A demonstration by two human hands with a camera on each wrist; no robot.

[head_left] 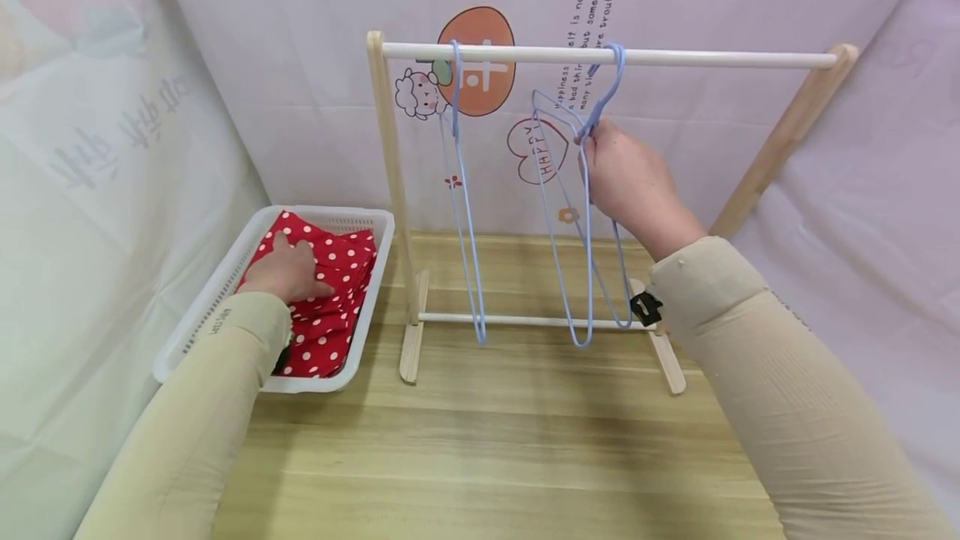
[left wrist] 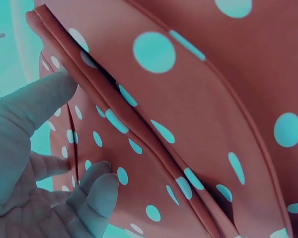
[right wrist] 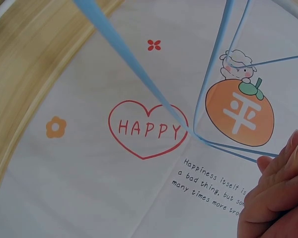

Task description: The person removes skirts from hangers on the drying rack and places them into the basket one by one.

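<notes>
My left hand [head_left: 283, 272] lies over red cloth with white dots [head_left: 330, 340], inside a white basket [head_left: 311, 384] at the left. In the left wrist view its fingers are spread, and the thumb touches a folded edge of the dotted cloth [left wrist: 188, 99]. My right hand [head_left: 630, 177] grips a light-blue clothes hanger [head_left: 602, 102] just below the hook, which loops over the white rail [head_left: 720, 59]. Blue hanger wires [right wrist: 134, 64] cross the right wrist view, where the hand [right wrist: 278, 193] shows at the lower right. Whether it holds one hanger or two, I cannot tell.
Another blue hanger [head_left: 467, 223] hangs near the left end of the rail. The wooden rack's posts [head_left: 390, 165] and feet [head_left: 411, 352] stand on a wood-grain tabletop [head_left: 480, 457]. Printed white sheets [head_left: 300, 40] enclose the back and sides.
</notes>
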